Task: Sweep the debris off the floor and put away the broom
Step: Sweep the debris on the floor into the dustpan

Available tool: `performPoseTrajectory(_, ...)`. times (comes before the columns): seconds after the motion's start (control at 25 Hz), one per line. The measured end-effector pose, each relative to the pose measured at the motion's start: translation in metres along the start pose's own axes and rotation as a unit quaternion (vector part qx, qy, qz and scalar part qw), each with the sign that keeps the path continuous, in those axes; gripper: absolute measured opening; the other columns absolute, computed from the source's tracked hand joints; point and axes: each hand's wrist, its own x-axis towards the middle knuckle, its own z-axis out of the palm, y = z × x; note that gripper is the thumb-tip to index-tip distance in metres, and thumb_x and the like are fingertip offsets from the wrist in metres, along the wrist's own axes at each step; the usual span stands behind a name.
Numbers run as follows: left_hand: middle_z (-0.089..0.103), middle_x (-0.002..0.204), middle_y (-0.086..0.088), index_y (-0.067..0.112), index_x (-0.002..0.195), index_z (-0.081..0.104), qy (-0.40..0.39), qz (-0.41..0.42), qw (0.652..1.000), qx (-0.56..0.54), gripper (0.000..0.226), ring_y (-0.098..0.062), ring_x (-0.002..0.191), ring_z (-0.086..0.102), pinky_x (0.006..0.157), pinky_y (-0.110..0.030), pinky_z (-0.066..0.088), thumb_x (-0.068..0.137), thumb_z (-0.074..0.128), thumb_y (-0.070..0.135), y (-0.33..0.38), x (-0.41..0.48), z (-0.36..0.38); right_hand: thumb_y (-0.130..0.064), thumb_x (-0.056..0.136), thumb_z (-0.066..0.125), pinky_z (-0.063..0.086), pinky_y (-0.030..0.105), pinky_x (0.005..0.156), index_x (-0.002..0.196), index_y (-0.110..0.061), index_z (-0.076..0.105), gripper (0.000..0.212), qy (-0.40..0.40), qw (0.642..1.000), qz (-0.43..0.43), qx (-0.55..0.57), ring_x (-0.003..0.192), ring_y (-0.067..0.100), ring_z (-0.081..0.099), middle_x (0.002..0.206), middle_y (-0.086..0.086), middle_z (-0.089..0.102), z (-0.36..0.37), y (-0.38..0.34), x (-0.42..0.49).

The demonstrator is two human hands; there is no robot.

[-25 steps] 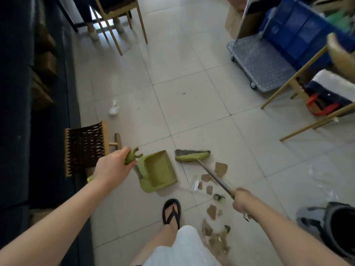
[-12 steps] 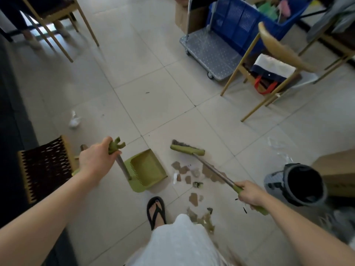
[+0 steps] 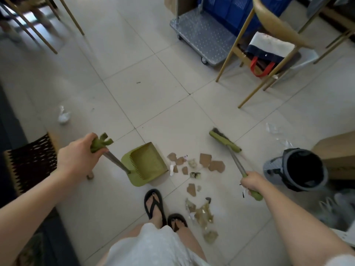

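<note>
Broom (image 3: pixel 224 141) in the right hand (image 3: pixel 252 182), dustpan (image 3: pixel 148 162) in the left hand (image 3: pixel 76 162), debris (image 3: pixel 204 159) on the tiled floor (image 3: pixel 149 83) between them.

The right hand's fingers are wrapped tight round the green grip at the end of the broom's metal shaft. The broom head is down on the floor at the far right of the scraps, between them and a grey bin (image 3: pixel 276 166) that lies tipped toward the floor's right edge. The left hand's fingers are curled round the green top of the dustpan's long handle. The pan sits on the floor, its open mouth facing the torn brown and pale scraps just beside it. More scraps trail back past the feet in black flip-flops (image 3: pixel 153 204). A crumpled white scrap (image 3: pixel 63 116) lies well apart, near the floor's left edge.
</note>
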Motion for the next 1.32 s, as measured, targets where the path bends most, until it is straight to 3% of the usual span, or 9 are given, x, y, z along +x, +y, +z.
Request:
performPoseTrajectory(0.08, 0.066, 0.085, -0.014, 0.012, 0.103, 0.056, -0.006, 0.002, 1.000, 0.006, 0.034, -0.036, 0.078, 0.062, 0.064, -0.040, 0.046, 0.085, 0.064, 0.039, 0.004, 0.000, 0.004, -0.006, 0.085, 0.049, 0.047, 0.026, 0.045, 0.133, -0.003, 0.048, 0.048, -0.023, 0.999, 0.027, -0.003, 0.054, 0.024, 0.054, 0.073, 0.011, 0.056, 0.017, 0.023, 0.000)
performPoseTrajectory(0.24, 0.066, 0.085, -0.015, 0.012, 0.101, 0.055, -0.012, 0.018, 0.999, 0.027, 0.033, -0.037, 0.079, 0.062, 0.064, -0.039, 0.045, 0.086, 0.064, 0.040, 0.020, -0.004, 0.013, -0.007, 0.086, 0.047, 0.040, 0.020, 0.041, 0.154, -0.017, 0.020, 0.074, -0.060, 0.998, 0.021, 0.004, 0.061, 0.022, 0.056, 0.106, 0.015, 0.057, 0.051, 0.049, -0.026)
performPoseTrajectory(0.44, 0.064, 0.082, -0.014, 0.013, 0.093, 0.050, -0.026, 0.062, 0.996, 0.061, 0.028, -0.035, 0.075, 0.061, 0.063, -0.040, 0.049, 0.088, 0.059, 0.040, 0.046, -0.021, 0.020, -0.006, 0.088, 0.041, 0.040, 0.017, 0.038, 0.155, -0.021, 0.011, 0.074, -0.110, 0.994, -0.012, -0.007, 0.064, 0.017, 0.053, 0.129, 0.017, 0.052, 0.073, 0.050, -0.071)
performPoseTrajectory(0.52, 0.063, 0.083, -0.014, 0.013, 0.090, 0.048, -0.024, 0.072, 0.995, 0.068, 0.028, -0.035, 0.075, 0.060, 0.061, -0.040, 0.048, 0.089, 0.058, 0.040, 0.053, -0.033, 0.023, -0.003, 0.086, 0.041, 0.045, 0.019, 0.039, 0.155, -0.026, 0.008, 0.080, -0.133, 0.991, -0.012, -0.011, 0.064, 0.019, 0.057, 0.125, 0.018, 0.054, 0.084, 0.062, -0.086)
performPoseTrajectory(0.64, 0.061, 0.083, -0.016, 0.011, 0.090, 0.047, -0.006, 0.065, 0.996, 0.064, 0.028, -0.036, 0.075, 0.059, 0.058, -0.038, 0.042, 0.090, 0.057, 0.037, 0.055, -0.051, 0.027, -0.001, 0.083, 0.040, 0.050, 0.025, 0.047, 0.154, -0.028, 0.013, 0.081, -0.158, 0.985, -0.035, -0.069, 0.063, 0.020, 0.059, 0.106, 0.014, 0.060, 0.088, 0.081, -0.110)
performPoseTrajectory(0.76, 0.057, 0.079, -0.015, 0.009, 0.090, 0.045, 0.014, 0.040, 0.998, 0.042, 0.029, -0.034, 0.071, 0.055, 0.059, -0.038, 0.042, 0.090, 0.058, 0.035, 0.055, -0.075, 0.027, 0.005, 0.085, 0.043, 0.039, 0.018, 0.034, 0.149, -0.024, 0.033, 0.071, -0.169, 0.983, -0.047, -0.061, 0.049, 0.016, 0.050, 0.080, 0.009, 0.056, 0.070, 0.097, -0.128)
performPoseTrajectory(0.88, 0.062, 0.082, -0.021, 0.008, 0.091, 0.045, 0.034, -0.005, 0.999, 0.021, 0.029, -0.039, 0.077, 0.059, 0.062, -0.040, 0.043, 0.089, 0.060, 0.034, 0.050, -0.098, 0.024, 0.009, 0.083, 0.052, 0.036, 0.016, 0.034, 0.135, -0.012, 0.050, 0.056, -0.173, 0.984, -0.037, -0.007, 0.039, 0.014, 0.042, 0.061, 0.010, 0.049, 0.050, 0.095, -0.133)
performPoseTrajectory(1.04, 0.062, 0.087, -0.024, 0.007, 0.091, 0.047, 0.046, -0.042, 0.998, 0.016, 0.031, -0.042, 0.082, 0.060, 0.064, -0.042, 0.042, 0.088, 0.061, 0.034, 0.040, -0.125, 0.012, 0.007, 0.083, 0.050, 0.037, 0.019, 0.036, 0.098, -0.016, 0.054, 0.027, -0.136, 0.988, -0.071, -0.024, 0.038, 0.017, 0.044, 0.061, 0.011, 0.051, 0.056, 0.055, -0.131)
performPoseTrajectory(1.32, 0.060, 0.081, -0.010, 0.010, 0.100, 0.051, 0.067, -0.107, 0.992, -0.007, 0.029, -0.029, 0.067, 0.054, 0.060, -0.039, 0.044, 0.088, 0.062, 0.035, 0.001, -0.190, 0.007, -0.014, 0.086, 0.047, 0.045, 0.026, 0.046, 0.134, -0.010, 0.048, 0.049, -0.043, 0.968, -0.166, -0.183, 0.073, 0.026, 0.060, 0.092, 0.010, 0.056, 0.077, -0.031, -0.095)
